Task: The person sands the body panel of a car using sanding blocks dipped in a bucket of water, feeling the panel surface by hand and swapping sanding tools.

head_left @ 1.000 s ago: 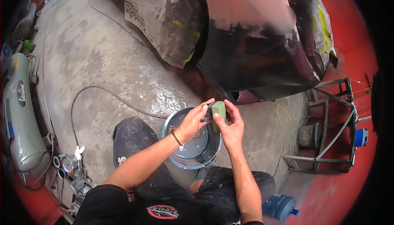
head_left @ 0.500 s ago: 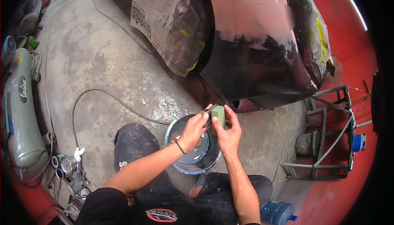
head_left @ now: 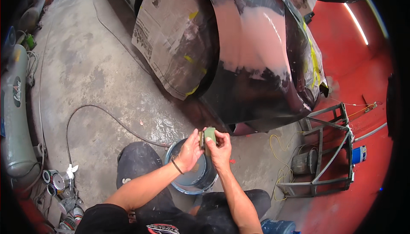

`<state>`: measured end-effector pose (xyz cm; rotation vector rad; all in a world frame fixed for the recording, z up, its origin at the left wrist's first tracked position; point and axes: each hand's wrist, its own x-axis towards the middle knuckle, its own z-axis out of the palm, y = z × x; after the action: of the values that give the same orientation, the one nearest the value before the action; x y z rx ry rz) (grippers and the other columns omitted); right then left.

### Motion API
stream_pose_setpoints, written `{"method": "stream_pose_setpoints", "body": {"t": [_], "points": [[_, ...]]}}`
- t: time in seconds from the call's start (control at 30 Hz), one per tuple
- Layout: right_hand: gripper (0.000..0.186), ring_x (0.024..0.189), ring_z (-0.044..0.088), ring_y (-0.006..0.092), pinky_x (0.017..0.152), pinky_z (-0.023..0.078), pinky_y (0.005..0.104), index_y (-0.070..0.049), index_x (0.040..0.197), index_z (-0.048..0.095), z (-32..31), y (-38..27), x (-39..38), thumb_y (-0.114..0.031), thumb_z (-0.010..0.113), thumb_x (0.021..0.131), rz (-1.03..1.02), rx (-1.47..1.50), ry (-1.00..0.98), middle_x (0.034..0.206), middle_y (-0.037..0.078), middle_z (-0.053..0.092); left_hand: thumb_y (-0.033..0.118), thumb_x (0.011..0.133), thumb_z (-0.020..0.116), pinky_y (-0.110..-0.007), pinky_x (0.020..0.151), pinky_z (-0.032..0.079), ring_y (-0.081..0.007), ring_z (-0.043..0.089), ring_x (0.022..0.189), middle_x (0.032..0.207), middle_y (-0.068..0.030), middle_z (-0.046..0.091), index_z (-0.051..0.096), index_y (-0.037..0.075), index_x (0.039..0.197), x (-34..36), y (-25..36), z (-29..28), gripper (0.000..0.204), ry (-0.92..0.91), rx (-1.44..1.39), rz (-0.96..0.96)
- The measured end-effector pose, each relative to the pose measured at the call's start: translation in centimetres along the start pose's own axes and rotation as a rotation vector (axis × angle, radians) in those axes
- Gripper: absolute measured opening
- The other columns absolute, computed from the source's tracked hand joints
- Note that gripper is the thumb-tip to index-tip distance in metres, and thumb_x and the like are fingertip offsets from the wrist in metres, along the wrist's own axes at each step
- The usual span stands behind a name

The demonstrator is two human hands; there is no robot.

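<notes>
Above a round bucket (head_left: 174, 184) of cloudy water, my two hands meet. My right hand (head_left: 221, 152) grips a pale green sanding block (head_left: 209, 135), thumb across its near face. A thin brownish sheet, apparently sandpaper (head_left: 201, 140), lies against the block's left side. My left hand (head_left: 188, 154) presses it there, fingers upright and partly hidden behind it. Just beyond the hands is a car's corner panel (head_left: 252, 89), dark below and patched with pinkish filler or primer (head_left: 256, 37).
Newspaper (head_left: 164, 37) and yellow tape cover the wheel. A dark hose (head_left: 100, 107) curves over the concrete floor to the bucket. On the right stand a metal frame (head_left: 318, 148) and a dark pot (head_left: 304, 162). Several cans (head_left: 55, 183) and a grey-green tank (head_left: 19, 123) line the left.
The view has shifted, showing more of the car. My hands are now lower and slightly left in view, over the bucket. The block and sheet stay between them.
</notes>
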<state>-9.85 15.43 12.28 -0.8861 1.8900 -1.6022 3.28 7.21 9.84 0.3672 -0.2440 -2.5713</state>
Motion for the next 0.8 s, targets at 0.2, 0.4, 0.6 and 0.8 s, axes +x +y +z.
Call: {"method": "stream_pose_setpoints", "body": {"t": [0.2,0.4,0.6,0.8], "points": [[0.048,0.143,0.061,0.0221,0.119,0.051,0.0417,-0.005,0.144,0.062,-0.8,-1.9,1.2,-0.019,0.08,0.103,0.045,-0.016,0.041,0.155,0.016,0.064,0.021,0.118,0.068,-0.039,0.116,0.057,-0.0165,0.069,0.134,0.154,-0.0089,0.069,0.054,0.003,0.168,0.3,2.2,0.9,0.054,-0.149,0.111,-0.041],[0.024,0.126,0.066,0.0163,0.108,0.057,0.0403,-0.014,0.135,0.061,-2.3,0.0,-0.6,-0.032,0.063,0.119,0.386,0.328,-0.117,0.136,0.004,0.069,0.012,0.11,0.078,-0.038,0.104,0.065,-0.0237,0.077,0.124,0.143,-0.0183,0.075,0.057,-0.004,0.156,1.2,1.5,0.3,0.053,0.077,0.564,0.035],[0.025,0.11,0.069,0.0114,0.097,0.058,0.0324,-0.01,0.131,0.068,-3.3,0.0,-2.4,-0.029,0.072,0.116,0.363,0.135,-0.091,0.124,0.002,0.074,0.021,0.1,0.087,-0.04,0.096,0.066,-0.0286,0.083,0.114,0.119,-0.024,0.084,0.062,-0.007,0.141,1.1,-0.3,-0.4,0.056,0.171,0.982,0.12],[0.029,0.101,0.076,0.0147,0.091,0.061,0.0338,-0.002,0.122,0.079,-3.3,6.3,-4.7,-0.025,0.084,0.105,0.372,-0.436,-0.173,0.11,0.008,0.084,0.027,0.106,0.066,-0.058,0.092,0.062,-0.0486,0.078,0.099,0.103,-0.026,0.081,0.081,0.005,0.112,2.0,0.9,-2.4,0.027,0.112,1.814,0.14]]}}
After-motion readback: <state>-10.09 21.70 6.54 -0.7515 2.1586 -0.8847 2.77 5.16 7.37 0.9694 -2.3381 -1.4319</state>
